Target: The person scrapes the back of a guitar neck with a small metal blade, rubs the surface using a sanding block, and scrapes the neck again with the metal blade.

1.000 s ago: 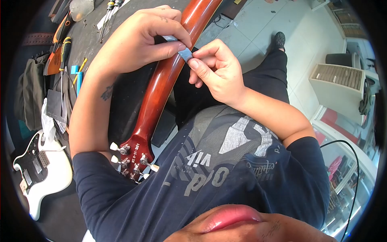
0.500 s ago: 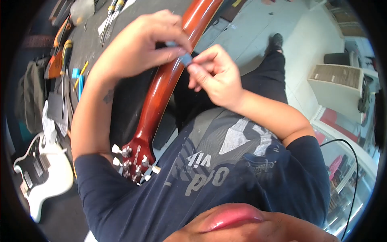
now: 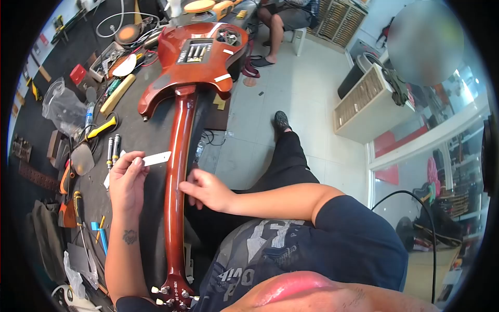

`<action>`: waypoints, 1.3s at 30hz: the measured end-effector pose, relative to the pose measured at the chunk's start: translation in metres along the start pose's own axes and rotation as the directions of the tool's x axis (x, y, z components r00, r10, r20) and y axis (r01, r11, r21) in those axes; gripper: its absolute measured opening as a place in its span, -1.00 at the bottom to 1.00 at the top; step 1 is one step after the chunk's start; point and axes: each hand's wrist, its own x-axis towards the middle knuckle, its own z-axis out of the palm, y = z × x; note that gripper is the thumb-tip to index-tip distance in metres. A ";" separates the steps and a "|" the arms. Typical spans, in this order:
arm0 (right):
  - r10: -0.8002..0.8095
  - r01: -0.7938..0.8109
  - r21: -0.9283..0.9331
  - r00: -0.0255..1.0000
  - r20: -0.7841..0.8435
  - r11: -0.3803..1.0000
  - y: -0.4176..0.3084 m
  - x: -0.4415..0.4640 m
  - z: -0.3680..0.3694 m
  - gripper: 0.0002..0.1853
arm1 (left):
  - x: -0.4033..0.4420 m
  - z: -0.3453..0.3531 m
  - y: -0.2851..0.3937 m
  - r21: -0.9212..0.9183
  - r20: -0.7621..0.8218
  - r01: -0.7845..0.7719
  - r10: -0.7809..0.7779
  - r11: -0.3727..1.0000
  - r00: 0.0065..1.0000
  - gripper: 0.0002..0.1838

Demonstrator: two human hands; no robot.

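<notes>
A glossy reddish-brown electric guitar (image 3: 179, 135) lies with its back facing up, body at the far end and headstock toward me. My left hand (image 3: 127, 179), left of the neck, pinches a flat white strip (image 3: 156, 158) whose free end reaches over the neck's edge. On the right, my right hand (image 3: 208, 190) has its fingers curled, thumb and index tip touching the back of the neck; whatever they may hold is hidden. Two small white pieces stick to the guitar's body, near an open cavity with springs (image 3: 195, 51).
Tools crowd the dark workbench (image 3: 148, 127) on the left: screwdrivers (image 3: 113, 148), a yellow-handled tool (image 3: 102, 127), and a plastic bag (image 3: 62, 106). Another person's legs (image 3: 278, 31) show at the back. A white cabinet (image 3: 358, 112) and glass case stand right.
My view has lifted to take in the guitar's body. Both hands were together over the neck at a small bluish-grey piece; now they are apart, and a white strip is in my left hand.
</notes>
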 end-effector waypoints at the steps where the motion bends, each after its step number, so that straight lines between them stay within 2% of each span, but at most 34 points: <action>1: 0.049 -0.049 -0.055 0.999 0.003 0.997 -0.006 0.004 0.004 -0.42 | 0.000 0.000 -0.003 -0.010 0.001 0.003 -0.003 1.000 1.000 -0.81; 3: 0.108 -0.108 -0.029 0.994 -0.001 0.994 -0.019 0.008 0.010 -0.38 | 0.000 -0.004 -0.007 -0.018 0.006 0.009 -0.009 1.000 1.000 -0.82; 5: 0.065 -0.065 -0.002 0.997 0.033 0.998 -0.018 0.011 0.010 -0.38 | 0.002 -0.009 -0.008 -0.015 0.016 0.009 -0.009 1.000 1.000 -0.82; 6: 0.075 -0.073 -0.048 0.996 0.049 0.996 -0.018 0.010 0.008 -0.38 | 0.001 0.001 -0.004 -0.044 -0.037 0.012 -0.014 0.999 0.999 -0.82; 11: 0.137 -0.109 -0.194 0.981 0.135 0.975 -0.017 0.000 0.009 -0.38 | 0.002 0.001 -0.005 -0.058 -0.009 0.013 -0.013 0.998 1.000 -0.82; 12: 0.100 -0.070 -0.190 0.983 0.155 0.979 -0.018 -0.001 0.009 -0.39 | 0.003 0.002 -0.004 -0.051 -0.008 0.016 -0.016 0.999 1.000 -0.81; 17: 0.139 -0.117 -0.138 0.976 0.165 0.984 -0.009 -0.006 0.009 -0.52 | -0.003 0.008 -0.003 -0.029 0.000 0.011 -0.011 1.000 1.000 -0.78; 19: 0.030 -0.023 -0.051 0.990 0.139 0.998 -0.009 -0.008 0.016 -0.50 | -0.002 0.009 -0.004 -0.042 0.003 -0.001 0.001 0.999 1.000 -0.79; 22: -0.046 0.052 -0.036 0.986 0.162 0.998 -0.005 -0.006 0.015 -0.52 | 0.000 0.005 -0.005 -0.085 0.021 0.018 -0.016 0.996 1.000 -0.81; 25: -0.030 0.029 0.005 0.978 0.206 1.000 0.004 -0.007 0.014 -0.49 | 0.000 0.004 -0.005 -0.094 0.041 0.017 -0.013 0.995 0.999 -0.82; 35: -0.018 0.029 -0.051 0.976 0.217 0.998 0.012 -0.010 0.001 -0.48 | -0.001 0.004 -0.006 -0.060 0.050 0.019 -0.016 0.998 0.999 -0.81; 39: -0.026 0.028 -0.009 0.984 0.177 1.000 0.012 -0.007 0.000 -0.58 | -0.001 0.009 -0.005 0.045 0.059 0.010 -0.012 0.999 0.998 -0.81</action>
